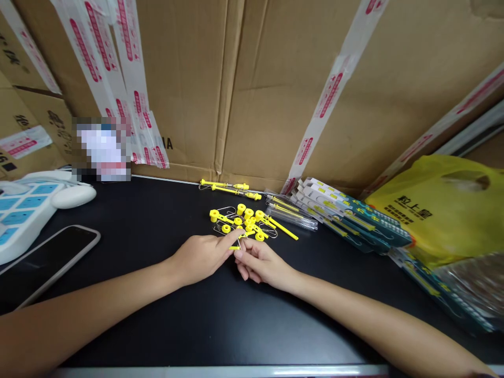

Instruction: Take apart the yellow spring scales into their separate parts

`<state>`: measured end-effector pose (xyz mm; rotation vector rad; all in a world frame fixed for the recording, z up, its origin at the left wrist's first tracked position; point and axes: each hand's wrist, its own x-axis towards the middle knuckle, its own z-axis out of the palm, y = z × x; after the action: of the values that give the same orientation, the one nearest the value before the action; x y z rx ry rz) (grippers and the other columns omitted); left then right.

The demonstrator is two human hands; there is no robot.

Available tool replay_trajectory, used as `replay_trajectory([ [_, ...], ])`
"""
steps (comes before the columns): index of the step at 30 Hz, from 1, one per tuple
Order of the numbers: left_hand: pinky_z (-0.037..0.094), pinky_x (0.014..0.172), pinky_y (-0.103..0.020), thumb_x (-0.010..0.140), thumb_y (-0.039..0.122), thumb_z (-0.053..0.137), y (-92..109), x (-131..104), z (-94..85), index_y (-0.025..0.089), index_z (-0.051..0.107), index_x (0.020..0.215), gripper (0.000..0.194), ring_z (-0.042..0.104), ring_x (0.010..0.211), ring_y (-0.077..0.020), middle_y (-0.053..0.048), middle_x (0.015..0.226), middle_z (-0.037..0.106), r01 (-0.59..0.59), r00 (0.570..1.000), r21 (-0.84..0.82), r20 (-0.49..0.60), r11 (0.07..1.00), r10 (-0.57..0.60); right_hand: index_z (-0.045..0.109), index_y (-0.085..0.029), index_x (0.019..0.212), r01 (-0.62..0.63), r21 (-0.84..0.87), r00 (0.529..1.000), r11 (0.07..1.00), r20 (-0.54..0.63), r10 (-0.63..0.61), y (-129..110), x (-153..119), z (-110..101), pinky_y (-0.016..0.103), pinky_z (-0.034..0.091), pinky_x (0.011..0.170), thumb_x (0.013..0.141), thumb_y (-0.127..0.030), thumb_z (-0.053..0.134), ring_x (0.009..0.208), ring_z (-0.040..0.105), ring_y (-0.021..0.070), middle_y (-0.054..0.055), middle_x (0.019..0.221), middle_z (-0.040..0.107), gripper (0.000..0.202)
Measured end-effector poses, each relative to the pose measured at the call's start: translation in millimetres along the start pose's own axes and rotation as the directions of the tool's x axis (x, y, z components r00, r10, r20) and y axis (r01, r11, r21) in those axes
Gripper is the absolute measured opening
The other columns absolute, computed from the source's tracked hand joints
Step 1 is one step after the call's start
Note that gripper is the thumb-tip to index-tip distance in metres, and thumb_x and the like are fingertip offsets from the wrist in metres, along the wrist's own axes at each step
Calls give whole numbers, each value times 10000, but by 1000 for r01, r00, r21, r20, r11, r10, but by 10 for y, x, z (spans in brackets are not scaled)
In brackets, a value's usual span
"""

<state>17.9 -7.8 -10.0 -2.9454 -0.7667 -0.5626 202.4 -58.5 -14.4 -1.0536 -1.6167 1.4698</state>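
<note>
1. 12 o'clock: tall brown cardboard (271, 105) with an upright crease.
2. 1 o'clock: white tape (331, 94) printed red, stuck slantwise on it.
3. 9 o'clock: white power strip (32, 200) with blue socket faces.
4. 8 o'clock: dark-screened phone (47, 265), lying flat.
5. 3 o'clock: yellow plastic bag (397, 194) with black characters.

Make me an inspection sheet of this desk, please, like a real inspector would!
Surface: black tabletop, with a shiny reflection near the front.
Job's things: small yellow parts and bent wires in a loose pile; longer yellow pieces lie behind it.
Clutter: phone and power strip at left; printed packs and yellow bag at right.
Grips: left grip and right grip meet, pinching a yellow piece.
Cables: pale cord near the power strip.
Surroundings: taped cardboard behind.
</note>
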Motion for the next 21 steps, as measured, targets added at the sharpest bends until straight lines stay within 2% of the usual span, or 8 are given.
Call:
replay_trajectory([
  [6, 491, 564, -213, 928, 201, 346, 23, -4, 4, 161, 360, 1321, 396, 668, 681, -150, -17, 790, 685, -56, 998, 23, -23, 998, 56, 436, -167, 682, 7, -42, 999, 999, -52, -9, -8, -12, 26, 147, 232, 339, 876, -474, 487, 321, 333, 17, -67, 468, 506, 367],
  [14, 486, 556, -210, 921, 198, 362, 5, -15, 0, 169, 346, 1340, 420, 663, 667, -149, -21, 802, 686, -101, 995, 92, -13, 991, 102, 442, -166, 669, -20, -46, 1000, 999, -23, 19, 20, -15, 0, 143, 228, 326, 871, -464, 504, 309, 331, 19, -72, 441, 497, 365],
  [21, 423, 493, -191, 946, 286, 345, -44, -24, -10, 215, 368, 1348, 408, 613, 556, -119, 27, 670, 644, -87, 994, 112, -54, 990, 94, 452, -165, 683, -31, -39, 999, 999, 11, 31, 7, -33, -24, 146, 222, 324, 870, -477, 498, 307, 330, 21, -74, 440, 497, 367],
])
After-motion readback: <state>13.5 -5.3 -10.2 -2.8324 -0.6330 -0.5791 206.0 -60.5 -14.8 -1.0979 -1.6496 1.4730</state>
